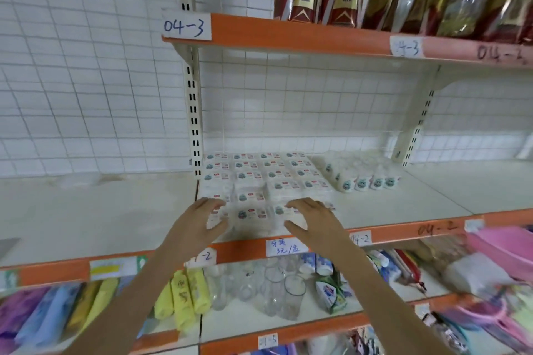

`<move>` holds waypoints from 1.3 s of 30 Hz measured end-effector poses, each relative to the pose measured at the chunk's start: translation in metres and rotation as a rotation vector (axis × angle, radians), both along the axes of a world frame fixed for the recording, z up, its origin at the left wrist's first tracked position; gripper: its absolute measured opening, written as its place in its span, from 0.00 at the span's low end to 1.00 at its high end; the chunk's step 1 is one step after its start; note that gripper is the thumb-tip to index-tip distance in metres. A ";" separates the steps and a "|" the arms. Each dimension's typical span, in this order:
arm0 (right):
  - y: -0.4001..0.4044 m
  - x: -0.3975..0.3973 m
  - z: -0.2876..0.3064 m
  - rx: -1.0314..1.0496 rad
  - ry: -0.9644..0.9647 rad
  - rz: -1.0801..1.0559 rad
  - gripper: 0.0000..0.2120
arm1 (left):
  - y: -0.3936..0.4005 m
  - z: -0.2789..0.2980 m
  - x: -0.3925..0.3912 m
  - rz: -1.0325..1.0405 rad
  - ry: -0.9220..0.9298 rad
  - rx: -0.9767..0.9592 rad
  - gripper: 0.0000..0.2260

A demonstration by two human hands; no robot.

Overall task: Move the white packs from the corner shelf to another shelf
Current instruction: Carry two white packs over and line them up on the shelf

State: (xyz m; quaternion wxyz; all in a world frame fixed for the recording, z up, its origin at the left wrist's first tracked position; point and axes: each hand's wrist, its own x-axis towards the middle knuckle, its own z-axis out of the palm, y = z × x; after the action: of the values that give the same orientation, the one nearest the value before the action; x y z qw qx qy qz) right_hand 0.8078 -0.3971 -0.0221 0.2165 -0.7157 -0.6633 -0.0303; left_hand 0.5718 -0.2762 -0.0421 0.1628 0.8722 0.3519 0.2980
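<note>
Both hands, left and right, fingers spread and holding nothing, flank the front packs at mid-frame on the shelf. Reaching step, I judge; next, close in and lift.

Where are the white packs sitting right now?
In the head view, the white packs lie flat in a block at the left end of the middle shelf, by the slotted upright, with the left hand and right hand at their front edge.
</note>
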 end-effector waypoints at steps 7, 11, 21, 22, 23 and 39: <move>-0.084 -0.014 -0.042 -0.071 -0.139 -0.007 0.21 | -0.092 -0.042 -0.033 0.100 0.175 0.204 0.18; -0.130 -0.030 -0.066 -0.085 -0.041 0.080 0.19 | -0.165 -0.067 -0.068 0.190 0.166 0.124 0.13; -0.159 -0.146 -0.099 -0.228 0.059 0.456 0.19 | -0.288 -0.104 -0.192 0.629 0.271 -0.124 0.19; -0.157 -0.164 -0.102 -0.245 0.069 0.488 0.19 | -0.295 -0.104 -0.205 0.678 0.268 -0.144 0.20; -0.154 -0.181 -0.104 -0.261 0.067 0.522 0.20 | -0.301 -0.103 -0.219 0.731 0.263 -0.156 0.19; -0.037 -0.419 -0.076 -0.172 0.103 0.631 0.22 | -0.211 -0.077 -0.456 0.790 0.158 -0.120 0.18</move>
State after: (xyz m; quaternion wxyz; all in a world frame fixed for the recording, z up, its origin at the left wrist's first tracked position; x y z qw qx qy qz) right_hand 0.3883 -0.4338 -0.0980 0.1871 -0.4910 -0.8408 0.1304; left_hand 0.1157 -0.4870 -0.1191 0.0587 0.6790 0.6882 0.2488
